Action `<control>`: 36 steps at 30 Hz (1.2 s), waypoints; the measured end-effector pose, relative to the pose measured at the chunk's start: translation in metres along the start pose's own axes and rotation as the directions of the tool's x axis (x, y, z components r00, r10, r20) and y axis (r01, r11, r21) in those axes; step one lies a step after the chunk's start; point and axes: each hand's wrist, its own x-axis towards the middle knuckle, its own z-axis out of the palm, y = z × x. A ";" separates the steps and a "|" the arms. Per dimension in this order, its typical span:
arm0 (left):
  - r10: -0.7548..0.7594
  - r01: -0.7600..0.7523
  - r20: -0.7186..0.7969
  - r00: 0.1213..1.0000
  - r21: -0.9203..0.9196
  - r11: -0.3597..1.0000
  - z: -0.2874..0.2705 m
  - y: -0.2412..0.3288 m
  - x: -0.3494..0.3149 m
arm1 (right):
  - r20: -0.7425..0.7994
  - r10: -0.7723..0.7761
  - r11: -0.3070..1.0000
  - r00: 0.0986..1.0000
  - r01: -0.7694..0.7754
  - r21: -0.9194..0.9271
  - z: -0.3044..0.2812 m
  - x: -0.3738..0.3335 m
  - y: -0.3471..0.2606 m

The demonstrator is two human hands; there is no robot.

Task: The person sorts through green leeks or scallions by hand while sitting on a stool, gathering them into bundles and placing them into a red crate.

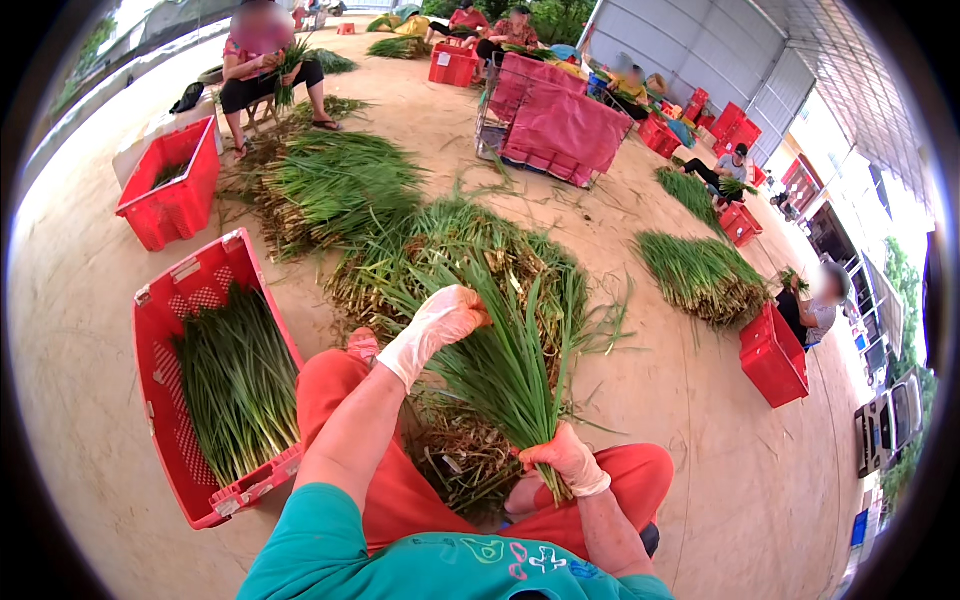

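My right hand (572,460), in a thin translucent glove, is closed around the stem end of a bunch of garlic chives (505,365). The long green leaves fan out upward and to the left over my lap. My left hand (440,325), gloved too, is at the upper left of this fan, its fingers curled closed against the leaves; what lies between them is hidden. Beyond the bunch spreads a large loose pile of chives (440,235) on the ground. Between my legs lies a heap of dry, brownish trimmings (465,455).
At my left stands a red plastic crate (163,400) part filled with laid-out chives; another red crate (165,215) is farther off. A seated person (268,70) handles chives ahead left. Ahead stands a wire cart (560,125) with red cloth. More chive piles (700,275), crates and people are rightward.
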 end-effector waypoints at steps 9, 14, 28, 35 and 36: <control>-0.254 0.116 -0.231 0.939 -0.482 0.869 0.038 -0.031 -0.001 | -0.063 -0.032 0.996 0.997 0.037 0.075 0.001 0.006 -0.013; -0.173 0.129 0.066 0.983 -0.915 0.383 -0.017 -0.013 -0.037 | -0.099 0.008 0.967 0.995 0.018 0.254 -0.015 -0.003 -0.007; 0.440 -0.262 -0.661 0.608 0.357 0.897 -0.066 0.033 -0.041 | -0.124 -0.074 0.982 0.990 0.094 0.166 -0.034 -0.057 -0.052; 0.131 -0.106 -0.694 0.708 0.078 0.991 -0.067 0.031 -0.030 | -0.096 -0.079 0.991 0.992 0.088 0.099 -0.024 -0.065 -0.069; 0.044 -0.066 -0.612 0.790 -0.013 0.998 -0.068 0.031 -0.036 | -0.100 -0.083 0.992 0.992 0.092 0.088 -0.025 -0.065 -0.069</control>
